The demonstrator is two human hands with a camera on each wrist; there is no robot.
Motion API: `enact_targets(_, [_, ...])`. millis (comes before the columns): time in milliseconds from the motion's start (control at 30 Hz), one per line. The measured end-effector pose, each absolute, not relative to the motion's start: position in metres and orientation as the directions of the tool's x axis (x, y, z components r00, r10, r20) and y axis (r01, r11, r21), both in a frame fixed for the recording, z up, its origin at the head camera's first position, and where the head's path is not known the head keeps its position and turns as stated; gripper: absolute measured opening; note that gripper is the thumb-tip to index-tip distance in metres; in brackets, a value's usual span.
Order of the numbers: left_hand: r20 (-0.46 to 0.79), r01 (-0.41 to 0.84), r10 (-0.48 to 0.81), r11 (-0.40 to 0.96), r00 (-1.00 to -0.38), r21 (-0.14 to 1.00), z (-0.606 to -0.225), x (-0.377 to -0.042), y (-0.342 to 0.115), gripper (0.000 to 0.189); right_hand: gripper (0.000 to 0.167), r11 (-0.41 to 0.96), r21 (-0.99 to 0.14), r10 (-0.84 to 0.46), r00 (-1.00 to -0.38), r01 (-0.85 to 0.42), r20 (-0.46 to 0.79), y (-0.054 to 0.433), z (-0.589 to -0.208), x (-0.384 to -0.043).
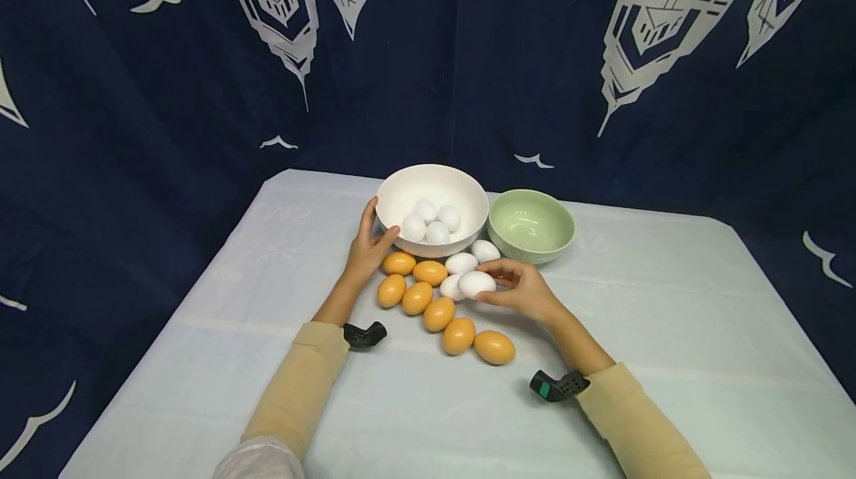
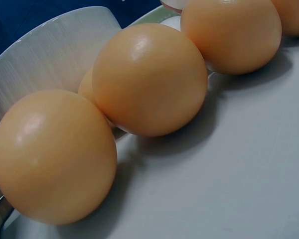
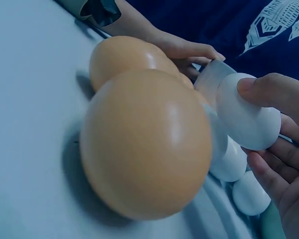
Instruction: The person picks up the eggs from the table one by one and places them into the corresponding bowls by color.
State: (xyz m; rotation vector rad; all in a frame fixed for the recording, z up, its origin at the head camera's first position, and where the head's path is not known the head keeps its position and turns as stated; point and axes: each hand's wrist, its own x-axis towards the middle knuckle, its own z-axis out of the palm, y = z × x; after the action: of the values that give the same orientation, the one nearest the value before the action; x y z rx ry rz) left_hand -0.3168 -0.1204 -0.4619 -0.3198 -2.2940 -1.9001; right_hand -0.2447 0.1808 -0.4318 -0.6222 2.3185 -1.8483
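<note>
Our right hand [image 1: 527,290] pinches a white egg [image 1: 475,284]; let's grip gently, left hand [image 1: 365,250] spread against the white bowl [image 1: 428,180]

Soft shadows, highlights on orange eggs [image 2: 149,79], dimmer bluish wrist views

Left hand [image 1: 364,252] on white bowl [image 1: 469,204], white egg [image 1: 477,284] in right hand [image 1: 528,293], orange eggs [image 1: 438,314] nearby

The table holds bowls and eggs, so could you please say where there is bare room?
The table is bare left of the left hand, right of the green bowl, and between the sleeves, nearer than the brown eggs. It's crowded around the white bowl, white eggs and right hand.
</note>
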Motion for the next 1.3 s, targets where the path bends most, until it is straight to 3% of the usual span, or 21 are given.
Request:
enact_targets(300, [0.222,0.238,0.111,0.165,-0.969,0.957,-0.429,-0.294,-0.121,0.075,0.045,0.137,-0.958,-0.378,-0.907,-0.251,0.184,0.171,-0.414,-0.255])
enact_targets(533, [0.225,0.241,0.109,0.165,-0.968,0.957,-0.428,-0.292,-0.121,0.075,0.045,0.105,-0.961,-0.368,-0.907,-0.258,0.203,0.163,-0.407,-0.264])
enact_targets(933, [0.244,0.257,0.106,0.132,-0.964,0.957,-0.46,-0.314,-0.121,0.077,0.042,0.088,-0.966,-0.326,-0.923,-0.243,0.203,0.148,-0.393,-0.282])
enact_targets(1300, [0.258,0.268,0.083,0.142,-0.963,0.953,-0.461,-0.315,-0.122,0.075,0.04,0.148,-0.956,-0.326,-0.925,-0.253,0.194,0.132,-0.379,-0.301])
